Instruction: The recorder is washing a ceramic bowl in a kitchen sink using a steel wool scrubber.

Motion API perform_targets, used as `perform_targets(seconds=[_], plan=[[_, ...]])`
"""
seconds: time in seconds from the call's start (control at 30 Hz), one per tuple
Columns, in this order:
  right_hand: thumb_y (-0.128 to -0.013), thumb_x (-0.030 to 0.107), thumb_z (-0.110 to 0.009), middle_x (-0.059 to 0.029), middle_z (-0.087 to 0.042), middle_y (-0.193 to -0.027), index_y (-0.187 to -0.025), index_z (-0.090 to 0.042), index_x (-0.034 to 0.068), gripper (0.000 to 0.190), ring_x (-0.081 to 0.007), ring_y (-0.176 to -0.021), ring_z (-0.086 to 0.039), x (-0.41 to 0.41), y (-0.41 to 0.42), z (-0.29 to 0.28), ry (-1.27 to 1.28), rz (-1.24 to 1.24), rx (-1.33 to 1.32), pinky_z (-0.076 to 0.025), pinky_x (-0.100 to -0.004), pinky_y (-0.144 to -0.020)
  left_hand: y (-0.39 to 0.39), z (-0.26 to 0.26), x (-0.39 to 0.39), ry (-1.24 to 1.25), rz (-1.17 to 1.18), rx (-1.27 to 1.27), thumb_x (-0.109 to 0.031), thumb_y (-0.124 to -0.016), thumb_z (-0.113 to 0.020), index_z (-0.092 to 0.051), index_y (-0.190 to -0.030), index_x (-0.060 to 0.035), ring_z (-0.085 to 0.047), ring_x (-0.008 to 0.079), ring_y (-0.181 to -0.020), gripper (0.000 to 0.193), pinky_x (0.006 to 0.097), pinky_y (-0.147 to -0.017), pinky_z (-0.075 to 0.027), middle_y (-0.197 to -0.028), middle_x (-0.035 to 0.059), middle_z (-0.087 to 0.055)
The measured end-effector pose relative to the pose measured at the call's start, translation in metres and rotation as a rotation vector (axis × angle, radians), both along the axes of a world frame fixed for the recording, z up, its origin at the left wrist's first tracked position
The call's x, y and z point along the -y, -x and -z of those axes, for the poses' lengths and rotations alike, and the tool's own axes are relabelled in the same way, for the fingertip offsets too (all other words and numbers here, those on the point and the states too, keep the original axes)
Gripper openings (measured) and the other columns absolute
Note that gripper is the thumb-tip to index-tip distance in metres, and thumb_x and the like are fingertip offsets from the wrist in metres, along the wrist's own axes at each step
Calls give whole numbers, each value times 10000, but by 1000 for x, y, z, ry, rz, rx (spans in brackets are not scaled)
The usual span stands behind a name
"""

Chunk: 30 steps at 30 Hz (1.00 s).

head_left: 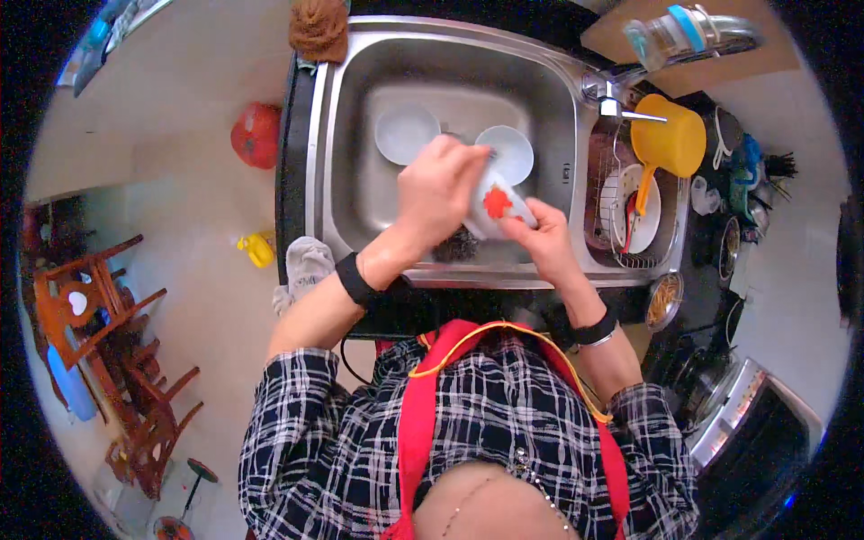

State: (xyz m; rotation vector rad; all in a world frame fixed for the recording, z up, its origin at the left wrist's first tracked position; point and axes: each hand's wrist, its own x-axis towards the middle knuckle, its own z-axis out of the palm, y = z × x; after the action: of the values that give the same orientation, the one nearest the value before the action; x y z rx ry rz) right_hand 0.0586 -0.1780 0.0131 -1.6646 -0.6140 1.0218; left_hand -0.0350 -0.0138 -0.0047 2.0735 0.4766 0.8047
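My right hand (543, 236) grips the lower edge of a white bowl (497, 202) with a red flower pattern, its thumb across the outside. My left hand (439, 185) closes at the upper left rim of this bowl, fingertips bunched and blurred; anything inside those fingers is hidden. The bowl is tilted on its side above the stainless steel sink (455, 54). In the basin sit two more white bowls, one on the left (405, 128) and one on the right (514, 154). A dark wiry scouring pad (455, 246) shows beneath my hands near the front wall.
To the right, a side basin has a wire basket (638, 260) with a white plate (648, 223) inside. A yellow dipper (665, 131) stands by the faucet (607, 101). Brown cloth (317, 30) and grey cloth (309, 260) lie at the left edges. A metal bowl (665, 302) stands front right.
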Motion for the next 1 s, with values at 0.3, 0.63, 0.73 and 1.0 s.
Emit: perform_targets(seconds=[0.3, 0.63, 0.73, 1.0], plan=[[-702, 294, -706, -5, -552, -680, -662, -530, 88, 273, -237, -758, -529, -9, 9, 14, 9, -494, 1018, -409, -445, -667, 29, 61, -14, 1294, 327, -281, -165, -745, -633, -546, -1177, 0, -555, 177, -975, 470, 303, -893, -414, -1077, 73, -607], [-783, 343, -653, -125, -435, -1237, -1338, -340, 82, 689, -245, -1124, -461, -14, -9, 7, -143, 297, 6, -363, -413, -962, 12, 52, -8, 1248, 267, -91, -94, -746, -578, -494, -1202, 33, -556, 150, -961, 480, 273, -847, -446, -1046, 89, -585], [-835, 335, -573, -108, -431, -1244, -1343, -295, 62, 640, -233, -1131, -459, -15, -7, 1, -115, 369, -363, -386, -346, -949, 3, 41, -8, 1150, 307, -41, -154, -823, -590, -491, -1208, 31, -542, 145, -991, 439, 278, -867, -435, -1087, 82, -569], [-896, 312, -504, -114, -422, -1259, -1313, -336, 56, 518, -207, -1162, -420, -16, -18, 11, -235, 471, 85, -319, -327, -997, 13, 36, -43, 549, 77, -134, -179, -880, -545, -573, -1046, -1, -581, 188, -918, 245, 303, -796, -462, -980, 110, -606]])
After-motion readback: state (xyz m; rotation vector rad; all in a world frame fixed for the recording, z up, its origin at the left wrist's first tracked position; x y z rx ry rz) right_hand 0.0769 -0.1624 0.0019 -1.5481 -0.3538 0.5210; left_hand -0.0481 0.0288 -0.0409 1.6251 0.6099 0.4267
